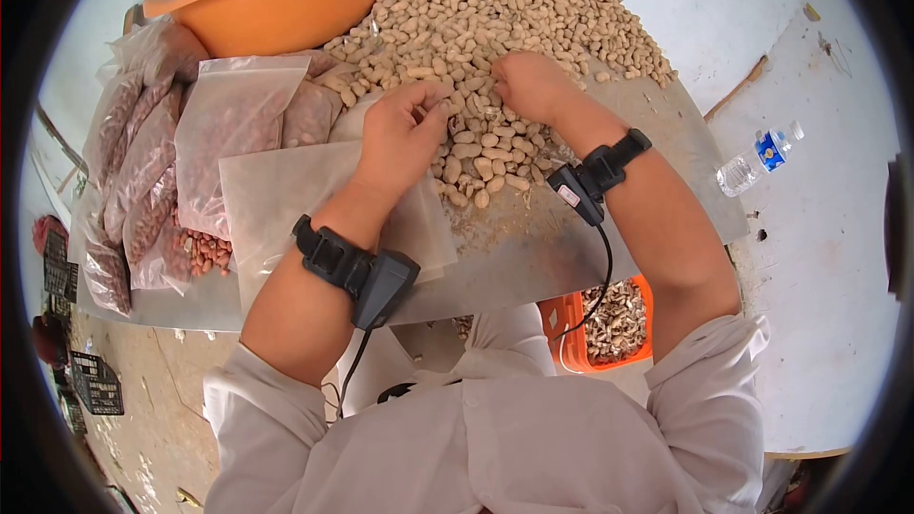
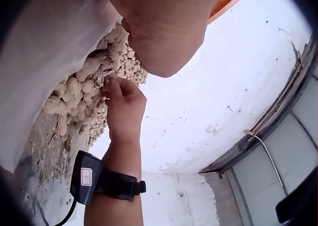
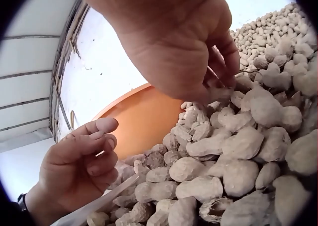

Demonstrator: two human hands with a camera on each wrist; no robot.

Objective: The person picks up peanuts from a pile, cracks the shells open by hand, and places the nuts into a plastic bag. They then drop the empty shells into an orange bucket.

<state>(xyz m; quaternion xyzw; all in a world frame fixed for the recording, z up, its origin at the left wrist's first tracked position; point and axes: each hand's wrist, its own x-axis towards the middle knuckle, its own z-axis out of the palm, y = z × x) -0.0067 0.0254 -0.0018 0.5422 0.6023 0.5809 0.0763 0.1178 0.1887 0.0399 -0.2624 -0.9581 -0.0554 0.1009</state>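
Note:
A large heap of unshelled peanuts [image 1: 514, 0] covers the back of the metal table [image 1: 528, 252]. At its near edge my right hand [image 1: 535, 88] reaches down. In the right wrist view its thumb and fingers pinch a peanut [image 3: 219, 94] at the pile's surface. My left hand [image 1: 405, 128] hovers left of it, over the edge of an empty-looking clear plastic bag [image 1: 286, 186]. Its fingers are curled, with the thumb by the index finger, as the left hand [image 3: 79, 161] in the right wrist view shows. I cannot tell whether they hold anything.
Clear bags of shelled red peanuts [image 1: 228, 124] lie at the left, with loose kernels [image 1: 208, 252] beside them. An orange basin [image 1: 276, 5] stands behind. Below the table edge, an orange basket [image 1: 647, 319] contains empty shells [image 1: 614, 321]. A water bottle [image 1: 760, 160] is at the right.

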